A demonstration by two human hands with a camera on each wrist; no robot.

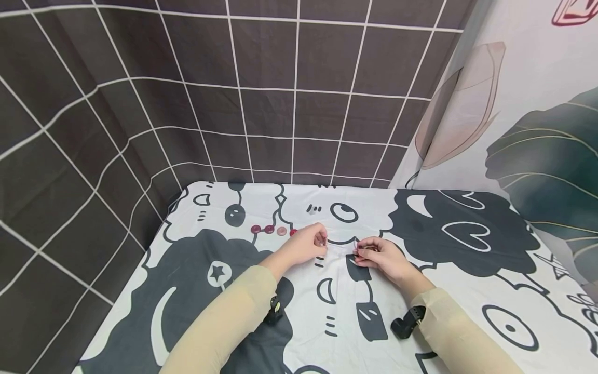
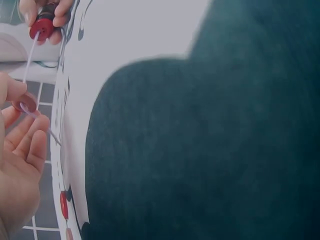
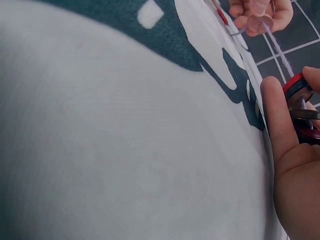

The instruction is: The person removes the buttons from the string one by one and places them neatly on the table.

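My left hand (image 1: 306,242) pinches a brownish-pink button (image 2: 29,101) between thumb and fingers. A pale lilac string (image 2: 31,57) passes through that button, its loose end sticking out below. From there the string stretches across to my right hand (image 1: 385,257), which grips a small stack of threaded buttons. A red button (image 3: 294,85) faces outward on this stack, with darker ones behind it, partly hidden by the fingers. Both hands are raised over the patterned cloth (image 1: 345,291), a short gap apart.
Loose buttons lie in a row on the cloth just beyond my left hand: two dark red buttons (image 1: 255,228), a pink button (image 1: 282,230) and a red button (image 1: 293,232) partly covered by the hand. A dark gridded curtain (image 1: 266,114) hangs behind the table.
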